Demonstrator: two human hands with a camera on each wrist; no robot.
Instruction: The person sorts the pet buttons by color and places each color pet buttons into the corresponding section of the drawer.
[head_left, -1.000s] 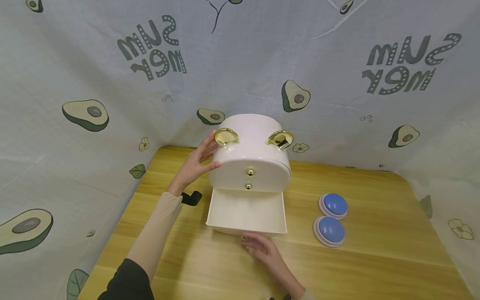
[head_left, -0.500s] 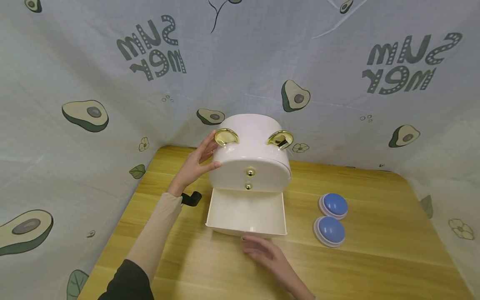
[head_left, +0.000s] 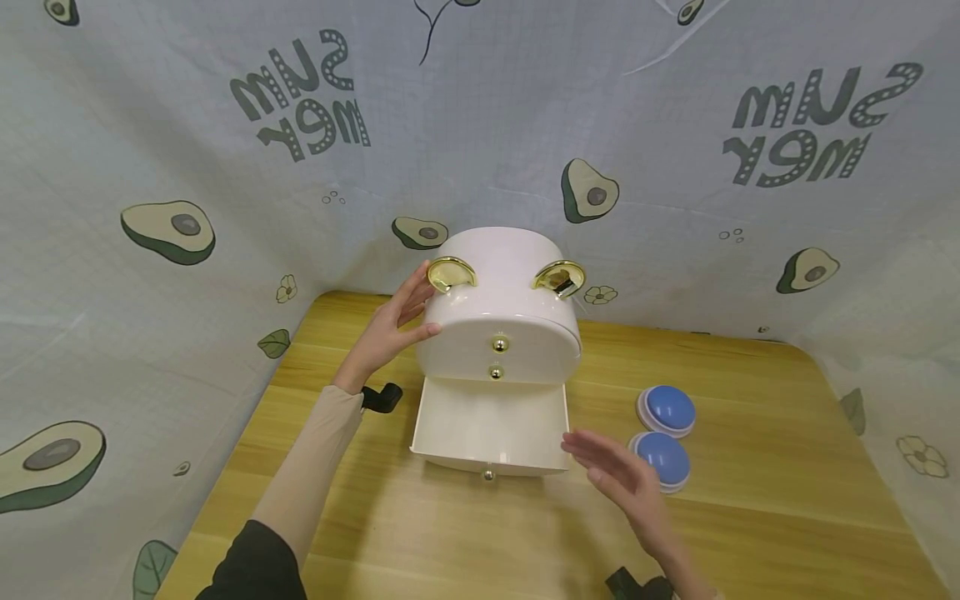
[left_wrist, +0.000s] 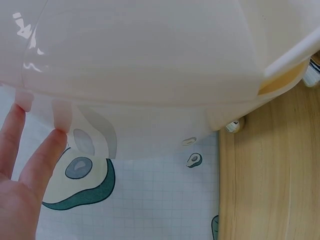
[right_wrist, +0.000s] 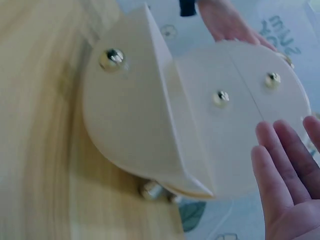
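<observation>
A glossy white storage box (head_left: 502, 287) with gold ears stands at the back of the wooden table. Its bottom drawer (head_left: 491, 421) is pulled out, and nothing lies inside. A small gold knob (head_left: 489, 475) shows on the drawer front. My left hand (head_left: 381, 340) rests its extended fingers on the box's left side; in the left wrist view its fingertips (left_wrist: 59, 132) meet the shiny wall. My right hand (head_left: 626, 483) hovers by the drawer's right front corner, holding nothing. Its fingers (right_wrist: 272, 172) look straight in the right wrist view.
Two blue-domed round buttons with white bases, a far one (head_left: 670, 410) and a near one (head_left: 662, 460), sit right of the box; my right hand partly overlaps the near one. A cloth printed with avocados (head_left: 590, 192) hangs behind the table (head_left: 765, 467).
My right hand has left the drawer knob and moved right and slightly up, uncovering the knob. The drawer has come out slightly further. My left hand stays on the box.
</observation>
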